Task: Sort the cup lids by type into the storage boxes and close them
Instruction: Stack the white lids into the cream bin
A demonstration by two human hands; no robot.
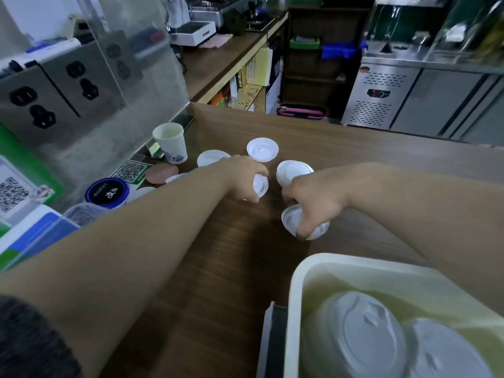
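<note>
Storage box [297, 282] stood open nearest, boxed lids [360, 334] lying inside | right hand [316, 197] was beyond it, fingers curled down round flat lid [290, 221] on the worktop [218, 255] | left hand [242, 175] alongside, fingers gripped tilted lid [261, 185] on edge | loose lids [262, 149] lay just past both hands | paper cup [170, 143] stood upright, far left.

Both bare forearms reach out past the box [296, 290]. The left hand [245, 178], farther from it, curls round a lid [261, 186] held on edge. The right hand [316, 201], knuckles up, seems to pinch a second lid [291, 220].
</note>
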